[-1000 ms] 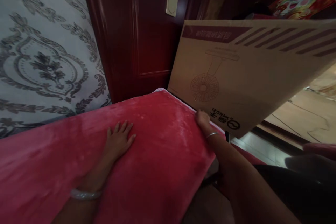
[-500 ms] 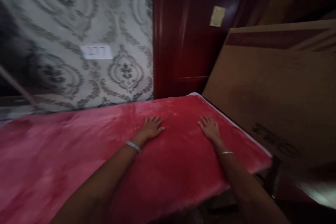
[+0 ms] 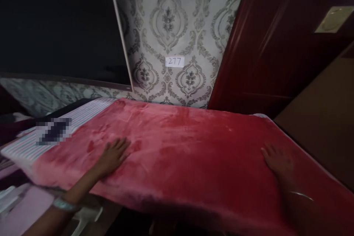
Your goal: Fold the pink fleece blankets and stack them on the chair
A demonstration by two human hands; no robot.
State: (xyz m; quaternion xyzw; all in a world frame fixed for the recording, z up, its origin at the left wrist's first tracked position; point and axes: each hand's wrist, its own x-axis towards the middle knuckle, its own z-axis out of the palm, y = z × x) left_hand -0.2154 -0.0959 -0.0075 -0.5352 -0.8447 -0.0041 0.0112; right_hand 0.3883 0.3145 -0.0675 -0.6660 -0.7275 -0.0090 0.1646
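Observation:
A red plush blanket (image 3: 193, 147) lies spread over a long raised surface, its far edge along the wall. My left hand (image 3: 113, 156) rests flat on the left part of it, fingers stretched out. Farther right, my right hand (image 3: 278, 160) lies on the blanket with its fingers extended, a little blurred. Neither hand holds anything. At the left end, a striped cloth (image 3: 91, 112) shows beyond the blanket's edge. A blurred-out dark patch sits on that cloth, and I cannot make out what it is.
A large dark screen (image 3: 61, 25) hangs on the patterned wall at left. A label reading 277 (image 3: 174, 61) is stuck to the wallpaper. Dark red wooden panelling (image 3: 262, 44) and a cardboard box (image 3: 318, 114) border the right. Below my left arm is a white object (image 3: 87, 214).
The view has swung left, bringing the screen and striped cloth into sight. My hands have moved apart, the left one sliding toward the blanket's left part.

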